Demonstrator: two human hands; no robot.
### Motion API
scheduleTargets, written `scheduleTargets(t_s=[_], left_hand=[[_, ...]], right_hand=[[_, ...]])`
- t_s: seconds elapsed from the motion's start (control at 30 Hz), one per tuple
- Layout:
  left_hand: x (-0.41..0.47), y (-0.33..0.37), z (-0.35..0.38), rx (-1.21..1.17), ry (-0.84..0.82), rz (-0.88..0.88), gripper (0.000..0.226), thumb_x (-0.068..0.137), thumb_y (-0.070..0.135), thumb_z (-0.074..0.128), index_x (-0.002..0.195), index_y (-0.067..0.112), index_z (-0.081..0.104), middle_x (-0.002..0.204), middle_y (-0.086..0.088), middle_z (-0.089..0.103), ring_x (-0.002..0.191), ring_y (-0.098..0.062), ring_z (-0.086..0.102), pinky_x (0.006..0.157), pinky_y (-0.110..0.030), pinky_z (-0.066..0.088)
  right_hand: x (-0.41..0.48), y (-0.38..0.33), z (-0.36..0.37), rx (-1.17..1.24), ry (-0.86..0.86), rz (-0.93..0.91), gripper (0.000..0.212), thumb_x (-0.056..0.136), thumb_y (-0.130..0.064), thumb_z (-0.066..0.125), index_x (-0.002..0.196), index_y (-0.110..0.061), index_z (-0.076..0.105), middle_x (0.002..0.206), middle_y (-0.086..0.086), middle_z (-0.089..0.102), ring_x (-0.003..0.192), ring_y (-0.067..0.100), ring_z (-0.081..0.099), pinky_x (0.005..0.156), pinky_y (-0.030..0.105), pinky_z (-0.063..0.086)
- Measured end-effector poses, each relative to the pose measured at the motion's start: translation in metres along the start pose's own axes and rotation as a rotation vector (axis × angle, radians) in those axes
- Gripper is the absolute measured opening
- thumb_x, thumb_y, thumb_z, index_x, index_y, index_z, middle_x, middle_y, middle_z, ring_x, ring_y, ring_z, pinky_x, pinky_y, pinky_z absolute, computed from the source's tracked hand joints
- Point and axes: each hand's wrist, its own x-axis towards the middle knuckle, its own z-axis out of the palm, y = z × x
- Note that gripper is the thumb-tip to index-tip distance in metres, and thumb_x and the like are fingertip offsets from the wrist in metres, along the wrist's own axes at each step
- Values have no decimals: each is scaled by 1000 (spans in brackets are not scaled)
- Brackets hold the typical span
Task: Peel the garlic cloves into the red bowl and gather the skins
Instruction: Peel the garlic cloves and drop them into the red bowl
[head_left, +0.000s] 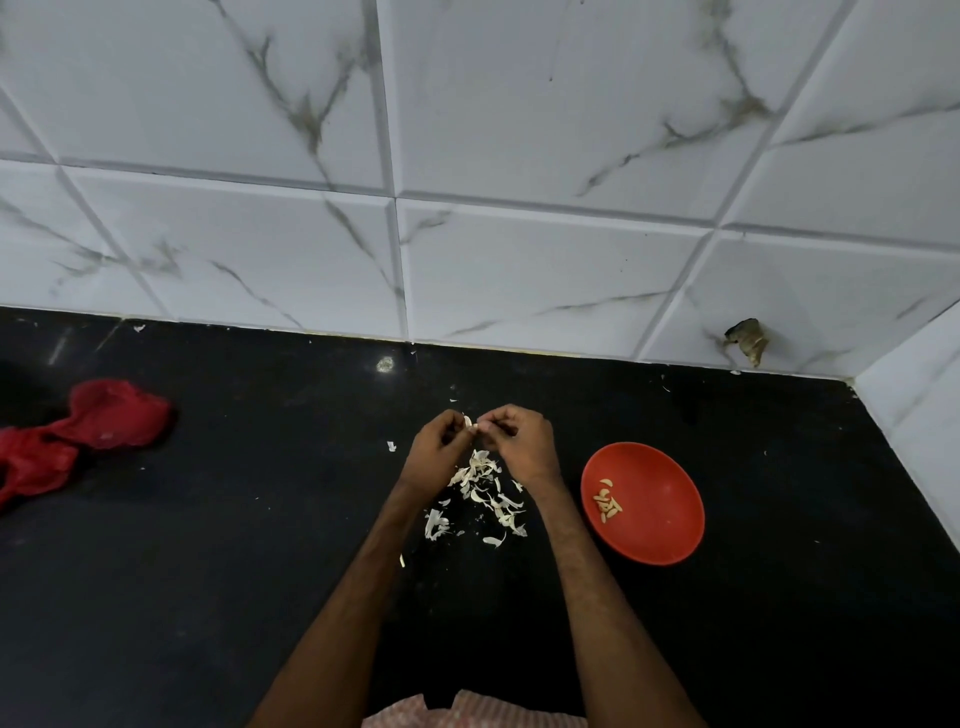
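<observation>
My left hand (434, 454) and my right hand (517, 441) meet above the black counter, fingertips together, both pinching a small pale garlic cloveclove (469, 422). Below them lies a loose scatter of white garlic skins (485, 493) on the counter. To the right stands the red bowl (654, 525) with several peeled cloves (607, 503) lying in its left part.
The black counter (208, 571) runs to a white marble-tiled wall (467, 182) behind and at the right. A crumpled red mesh bag (78, 431) lies at the far left. Stray skin flakes (390, 446) dot the counter. A hole in the tile (748, 338) shows at back right.
</observation>
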Motion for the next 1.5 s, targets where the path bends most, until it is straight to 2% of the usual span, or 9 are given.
scheduleTargets(t_s=[0.23,0.4,0.63,0.73,0.87,1.0,1.2,1.3,1.5], left_hand=[[-1,2,1,-116,-44,-71,16,99,6,55,83,6,54,68,-6,50,57,-11,46,49,-19,39],[-2,2,0,-210,-46,-152,19,99,5,50,81,10,54,71,-10,53,60,-18,47,46,-19,36],[-5,4,-2,-325,125,-222,17,98,6,46,84,11,54,72,-3,63,53,-12,50,42,-22,33],[-1,-5,-4,-115,251,-177,8,97,7,54,91,10,58,78,-2,66,62,-15,57,51,-21,45],[1,-18,-6,325,166,-152,20,91,9,64,108,17,57,103,3,64,90,-14,61,82,-35,52],[1,-12,-6,522,131,-62,28,92,10,61,118,20,57,119,5,56,98,-13,59,85,-37,51],[6,10,-1,142,83,42,7,99,18,59,99,24,62,88,7,67,70,-3,58,66,-24,49],[6,10,1,159,67,24,7,94,10,66,95,18,65,84,6,67,71,3,60,68,-15,49],[7,9,2,285,82,-79,13,95,22,64,89,14,74,76,0,72,69,-10,65,62,-23,49]], right_hand=[[2,2,1,38,45,77,18,92,-5,68,83,-21,71,83,5,76,77,22,75,71,39,63],[0,3,0,140,23,158,15,95,-3,64,88,-15,71,89,14,76,84,27,75,72,41,62],[-3,1,-5,293,16,249,13,98,-1,58,104,1,69,87,8,71,76,12,67,65,25,58],[-2,1,-10,358,-2,261,12,98,-1,57,103,-2,68,87,5,71,74,8,65,66,24,57],[-2,2,-10,370,-36,241,13,97,3,57,101,-4,68,87,6,72,72,8,64,65,24,58],[-3,3,-8,306,-37,203,16,95,7,59,99,-6,68,89,8,72,72,7,65,64,22,59],[-2,5,-7,181,-42,131,21,93,6,62,91,-13,70,88,5,71,76,12,68,69,30,62],[-1,3,-6,137,-36,88,22,93,6,62,90,-13,70,90,7,73,78,17,73,76,35,63],[-2,1,-3,78,14,-3,24,93,8,62,88,-14,70,90,9,74,77,17,76,73,31,62]])
